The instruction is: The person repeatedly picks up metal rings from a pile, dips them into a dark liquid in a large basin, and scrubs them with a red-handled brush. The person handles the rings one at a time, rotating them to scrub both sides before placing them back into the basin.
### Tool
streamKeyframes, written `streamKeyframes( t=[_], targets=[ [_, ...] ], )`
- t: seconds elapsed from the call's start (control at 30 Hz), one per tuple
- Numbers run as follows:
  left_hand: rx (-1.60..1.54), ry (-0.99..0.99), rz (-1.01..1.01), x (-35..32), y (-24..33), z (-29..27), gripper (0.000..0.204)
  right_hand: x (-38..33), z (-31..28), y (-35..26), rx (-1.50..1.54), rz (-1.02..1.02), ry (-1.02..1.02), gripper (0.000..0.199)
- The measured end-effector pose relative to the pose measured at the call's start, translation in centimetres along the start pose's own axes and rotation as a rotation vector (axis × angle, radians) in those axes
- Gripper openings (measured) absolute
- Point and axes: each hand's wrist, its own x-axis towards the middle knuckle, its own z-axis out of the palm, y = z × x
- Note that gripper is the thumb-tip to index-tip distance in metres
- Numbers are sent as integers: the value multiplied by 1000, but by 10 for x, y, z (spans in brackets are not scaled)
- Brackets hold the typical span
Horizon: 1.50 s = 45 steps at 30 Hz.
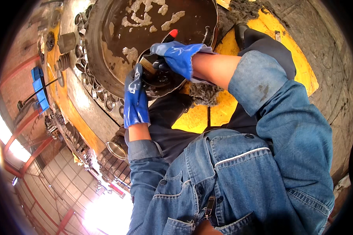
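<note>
Both of my hands wear blue coated gloves and work over the near edge of a wide round pan (91,51) of dark liquid. My right hand (176,56) is closed on a brush (148,66), its tan bristles pointing down and left. A dark handle with a red tip sticks out beyond that hand. My left hand (135,96) grips the left side of a dark, wet metal ring (157,83), its fingers along the rim. The brush's bristles lie inside the ring, and my right glove hides part of it.
Several shiny metal rings (100,94) line the pan's left side. Pale foam (143,19) floats on the liquid. Under my legs lies a yellow board (192,119), with grey fibrous clumps (205,94) beside the pan. A metal cup-shaped part (117,150) stands left of my knee.
</note>
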Motion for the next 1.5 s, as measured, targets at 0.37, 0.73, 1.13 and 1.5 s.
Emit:
streamKeyframes(
  t=[0.37,0.73,1.13,1.5],
  targets=[
    [136,-191,-29,33,33,-5,54,-19,0,-7,-990,-354,-99,33],
    [136,-91,-25,28,20,-2,52,-9,-7,-12,-866,-244,3,35],
    [-51,-101,-50,16,8,-10,53,-1,3,0,-872,-213,-76,30],
    [149,-154,3,36,1,-4,54,12,2,-17,-1325,-371,33,35]
  ],
)
